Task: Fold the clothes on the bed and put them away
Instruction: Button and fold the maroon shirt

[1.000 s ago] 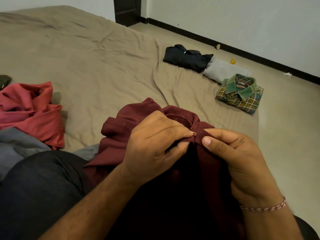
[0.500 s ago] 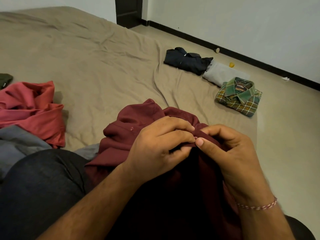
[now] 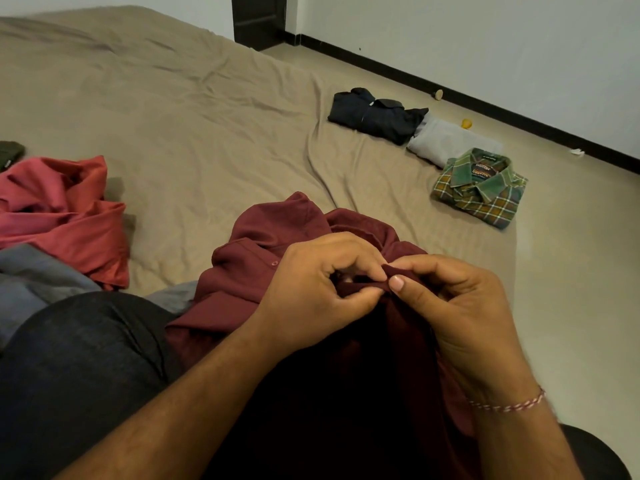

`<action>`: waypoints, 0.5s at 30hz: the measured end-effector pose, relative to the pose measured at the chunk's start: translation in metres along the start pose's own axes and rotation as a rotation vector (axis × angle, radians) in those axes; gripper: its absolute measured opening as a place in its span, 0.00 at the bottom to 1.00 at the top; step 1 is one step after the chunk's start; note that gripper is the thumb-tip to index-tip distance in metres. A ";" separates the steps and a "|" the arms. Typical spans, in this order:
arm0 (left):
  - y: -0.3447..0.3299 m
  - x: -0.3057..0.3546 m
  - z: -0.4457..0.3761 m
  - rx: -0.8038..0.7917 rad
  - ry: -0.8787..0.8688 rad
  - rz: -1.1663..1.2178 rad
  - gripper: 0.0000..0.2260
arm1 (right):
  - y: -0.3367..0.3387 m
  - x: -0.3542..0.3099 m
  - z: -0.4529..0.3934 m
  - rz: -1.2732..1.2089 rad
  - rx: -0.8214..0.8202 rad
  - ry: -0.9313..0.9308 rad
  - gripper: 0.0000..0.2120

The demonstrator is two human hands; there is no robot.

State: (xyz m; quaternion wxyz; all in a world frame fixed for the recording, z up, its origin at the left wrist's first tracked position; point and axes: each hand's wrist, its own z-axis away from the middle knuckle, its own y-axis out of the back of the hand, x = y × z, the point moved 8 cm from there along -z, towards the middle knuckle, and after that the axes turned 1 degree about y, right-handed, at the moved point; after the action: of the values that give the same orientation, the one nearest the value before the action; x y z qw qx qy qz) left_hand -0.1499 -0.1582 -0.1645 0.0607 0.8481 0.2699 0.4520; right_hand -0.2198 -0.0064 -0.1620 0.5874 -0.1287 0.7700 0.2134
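A maroon button-up shirt lies bunched over my lap on the tan bed. My left hand and my right hand meet at the shirt's front edge, each pinching the fabric between thumb and fingers. A small button shows on the shirt to the left of my left hand. At the bed's far right edge lie three folded garments: a dark navy shirt, a light grey piece and a green plaid shirt.
An unfolded red garment and a blue-grey one are heaped at the left. A dark green item peeks in at the left edge. My dark-trousered knee is at lower left. Floor, wall and a dark door lie beyond.
My two hands have closed in on each other at the shirt's front edge; the right thumb now presses the fabric beside the left fingers. The shirt stays on my lap.
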 end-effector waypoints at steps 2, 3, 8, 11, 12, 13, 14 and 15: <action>-0.001 -0.009 0.001 -0.024 0.102 0.015 0.11 | -0.001 -0.002 -0.001 0.109 -0.013 0.039 0.11; -0.002 -0.012 0.002 -0.028 0.137 0.015 0.14 | -0.001 -0.004 -0.001 0.172 -0.021 0.058 0.12; -0.001 -0.015 -0.001 -0.063 0.161 -0.024 0.08 | -0.005 -0.014 -0.001 0.372 -0.039 0.149 0.13; -0.002 -0.019 -0.001 -0.071 0.202 0.009 0.04 | -0.006 -0.017 0.002 0.431 -0.015 0.201 0.10; -0.002 -0.020 0.000 -0.068 0.207 0.027 0.04 | -0.006 -0.017 0.003 0.452 -0.008 0.215 0.09; -0.002 -0.019 -0.001 -0.061 0.201 0.036 0.04 | -0.006 -0.017 0.004 0.479 -0.002 0.237 0.08; -0.001 -0.019 -0.001 -0.048 0.188 0.037 0.04 | -0.007 -0.017 0.006 0.504 0.004 0.265 0.08; 0.000 -0.018 -0.001 -0.030 0.169 0.027 0.04 | -0.009 -0.017 0.008 0.521 0.014 0.300 0.08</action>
State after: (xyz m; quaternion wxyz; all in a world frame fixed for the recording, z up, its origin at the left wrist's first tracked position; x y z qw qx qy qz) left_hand -0.1586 -0.1675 -0.1774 0.0441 0.8095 0.2559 0.5265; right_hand -0.2041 -0.0110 -0.1486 0.3933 0.0471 0.8567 0.3303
